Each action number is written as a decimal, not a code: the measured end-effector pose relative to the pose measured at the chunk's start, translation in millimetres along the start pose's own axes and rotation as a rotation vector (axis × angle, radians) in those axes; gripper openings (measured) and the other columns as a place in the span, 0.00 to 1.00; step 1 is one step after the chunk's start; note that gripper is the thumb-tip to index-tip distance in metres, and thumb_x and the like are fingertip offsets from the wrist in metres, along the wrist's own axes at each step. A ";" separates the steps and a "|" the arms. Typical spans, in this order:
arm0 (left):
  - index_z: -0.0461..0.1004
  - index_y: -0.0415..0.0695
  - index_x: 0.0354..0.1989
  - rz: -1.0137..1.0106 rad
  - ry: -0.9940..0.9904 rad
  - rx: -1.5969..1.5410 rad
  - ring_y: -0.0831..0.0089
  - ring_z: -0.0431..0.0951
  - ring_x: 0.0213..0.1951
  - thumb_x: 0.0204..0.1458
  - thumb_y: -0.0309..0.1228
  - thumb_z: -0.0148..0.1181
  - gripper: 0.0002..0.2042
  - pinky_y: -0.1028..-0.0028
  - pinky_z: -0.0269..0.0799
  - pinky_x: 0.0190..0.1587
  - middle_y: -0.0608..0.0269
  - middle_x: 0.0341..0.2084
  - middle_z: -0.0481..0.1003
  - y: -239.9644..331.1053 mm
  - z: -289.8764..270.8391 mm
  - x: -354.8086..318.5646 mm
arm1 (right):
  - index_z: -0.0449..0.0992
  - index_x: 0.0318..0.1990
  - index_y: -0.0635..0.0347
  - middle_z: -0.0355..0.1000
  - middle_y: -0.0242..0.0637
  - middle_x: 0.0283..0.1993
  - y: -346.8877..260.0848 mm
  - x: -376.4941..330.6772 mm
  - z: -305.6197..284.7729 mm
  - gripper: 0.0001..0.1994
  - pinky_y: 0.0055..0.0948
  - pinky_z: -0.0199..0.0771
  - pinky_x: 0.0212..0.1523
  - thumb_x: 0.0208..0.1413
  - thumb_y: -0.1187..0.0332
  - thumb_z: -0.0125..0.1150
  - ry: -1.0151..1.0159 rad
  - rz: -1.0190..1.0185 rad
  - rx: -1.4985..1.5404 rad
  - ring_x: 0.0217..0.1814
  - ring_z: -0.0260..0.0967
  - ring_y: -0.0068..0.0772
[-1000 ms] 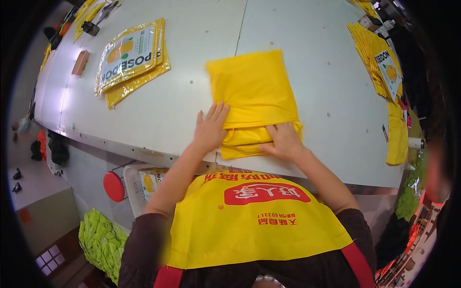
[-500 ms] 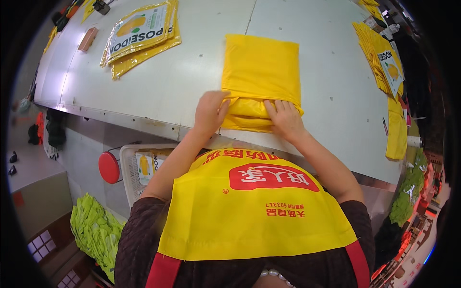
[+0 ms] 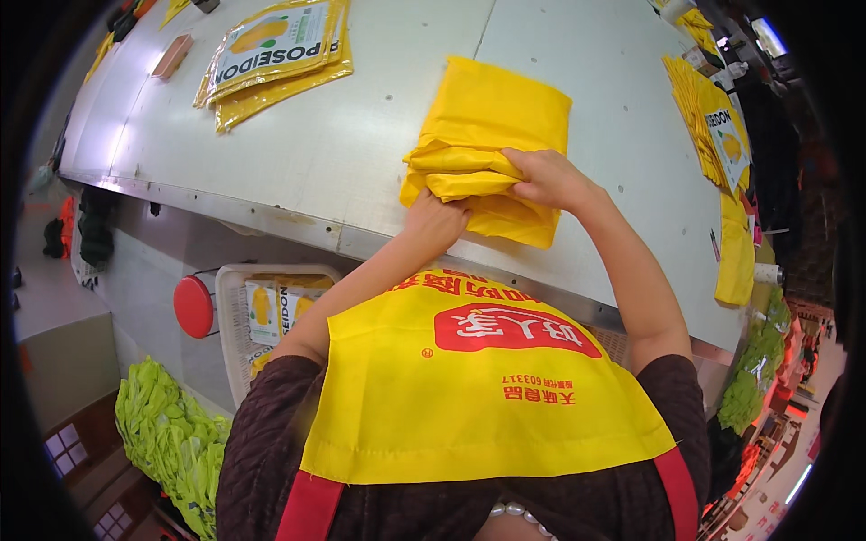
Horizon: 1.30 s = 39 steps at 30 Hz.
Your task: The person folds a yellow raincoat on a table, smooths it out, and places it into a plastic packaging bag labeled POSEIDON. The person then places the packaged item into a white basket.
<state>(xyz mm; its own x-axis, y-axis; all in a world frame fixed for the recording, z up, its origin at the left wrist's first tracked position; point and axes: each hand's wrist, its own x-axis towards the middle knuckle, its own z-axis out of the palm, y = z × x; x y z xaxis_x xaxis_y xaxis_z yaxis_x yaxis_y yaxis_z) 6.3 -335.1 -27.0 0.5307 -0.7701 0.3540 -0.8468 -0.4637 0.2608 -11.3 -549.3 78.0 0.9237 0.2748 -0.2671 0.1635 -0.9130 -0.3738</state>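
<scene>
Left hand (image 3: 436, 223) — against yellow bundle (image 3: 501, 104) | right hand (image 3: 554, 179) — pinching its fold (image 3: 465, 161)

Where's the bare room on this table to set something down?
Bare tabletop shows between the package stack at upper left and the folded yellow bundle, and between that bundle and the fanned yellow pile near the right edge. It's crowded at the bundle's fold, where the left hand and right hand are, and along the right edge.
</scene>
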 end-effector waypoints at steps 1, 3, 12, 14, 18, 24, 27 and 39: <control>0.73 0.42 0.37 -0.005 -0.042 0.034 0.61 0.74 0.37 0.47 0.33 0.55 0.11 0.65 0.68 0.39 0.58 0.33 0.74 0.6 -0.9 0.8 | 0.66 0.42 0.62 0.73 0.50 0.36 0.3 0.8 1.8 0.15 0.41 0.69 0.41 0.46 0.68 0.56 0.002 0.008 -0.005 0.41 0.70 0.50; 0.73 0.43 0.33 -0.033 -0.191 0.054 0.62 0.74 0.36 0.47 0.32 0.55 0.08 0.65 0.69 0.35 0.59 0.31 0.75 0.9 -5.4 1.1 | 0.65 0.47 0.62 0.73 0.50 0.37 0.6 2.5 4.1 0.19 0.40 0.69 0.42 0.46 0.67 0.57 0.006 0.024 -0.016 0.42 0.70 0.50; 0.71 0.44 0.24 -0.103 -0.260 -0.045 0.59 0.75 0.28 0.44 0.31 0.56 0.05 0.64 0.70 0.29 0.57 0.21 0.74 -3.8 -45.4 -18.2 | 0.57 0.60 0.57 0.72 0.52 0.36 -60.5 -2.5 -2.0 0.36 0.36 0.72 0.42 0.42 0.61 0.66 -0.150 0.186 -0.199 0.41 0.72 0.47; 0.71 0.44 0.23 -0.100 -0.269 -0.047 0.60 0.76 0.28 0.44 0.31 0.57 0.05 0.64 0.70 0.29 0.58 0.21 0.74 -3.4 -48.4 -16.3 | 0.62 0.56 0.57 0.71 0.48 0.37 -79.5 2.4 -4.3 0.34 0.34 0.72 0.40 0.39 0.61 0.68 -0.099 0.212 -0.320 0.42 0.70 0.40; 0.71 0.44 0.23 -0.090 -0.304 -0.041 0.63 0.77 0.28 0.43 0.33 0.58 0.06 0.65 0.71 0.28 0.59 0.21 0.75 -10.7 -43.4 -18.5 | 0.66 0.53 0.56 0.69 0.40 0.43 -76.4 29.3 29.8 0.28 0.34 0.72 0.40 0.40 0.67 0.65 0.299 -0.126 -0.177 0.48 0.65 0.37; 0.72 0.45 0.25 -0.052 -0.362 -0.036 0.63 0.77 0.25 0.44 0.36 0.58 0.07 0.65 0.71 0.27 0.60 0.20 0.75 -15.1 -63.3 -19.0 | 0.73 0.42 0.54 0.68 0.31 0.41 -43.4 37.7 82.3 0.15 0.33 0.72 0.38 0.43 0.71 0.58 0.383 -0.355 -0.042 0.43 0.64 0.37; 0.73 0.46 0.25 -0.027 -0.410 -0.047 0.63 0.77 0.24 0.45 0.39 0.57 0.10 0.65 0.71 0.26 0.61 0.20 0.75 -15.2 -84.8 0.0 | 0.74 0.38 0.53 0.69 0.29 0.38 -36.1 33.8 91.7 0.12 0.32 0.72 0.38 0.43 0.70 0.57 0.355 -0.470 -0.130 0.41 0.65 0.36; 0.75 0.46 0.26 -0.085 -0.723 0.116 0.64 0.77 0.25 0.51 0.49 0.51 0.18 0.64 0.70 0.26 0.61 0.19 0.76 -12.3 -73.4 9.1 | 0.67 0.51 0.48 0.69 0.35 0.40 -39.7 49.0 68.5 0.21 0.33 0.72 0.42 0.47 0.68 0.58 0.110 -0.362 -0.006 0.42 0.66 0.40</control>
<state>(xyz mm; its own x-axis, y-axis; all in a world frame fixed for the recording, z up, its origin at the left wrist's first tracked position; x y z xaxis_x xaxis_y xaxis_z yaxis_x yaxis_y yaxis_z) 24.2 -304.2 38.9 0.4716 -0.8077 -0.3539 -0.8237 -0.5468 0.1500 3.7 -479.0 19.0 0.8375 0.5460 -0.0216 0.4876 -0.7646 -0.4214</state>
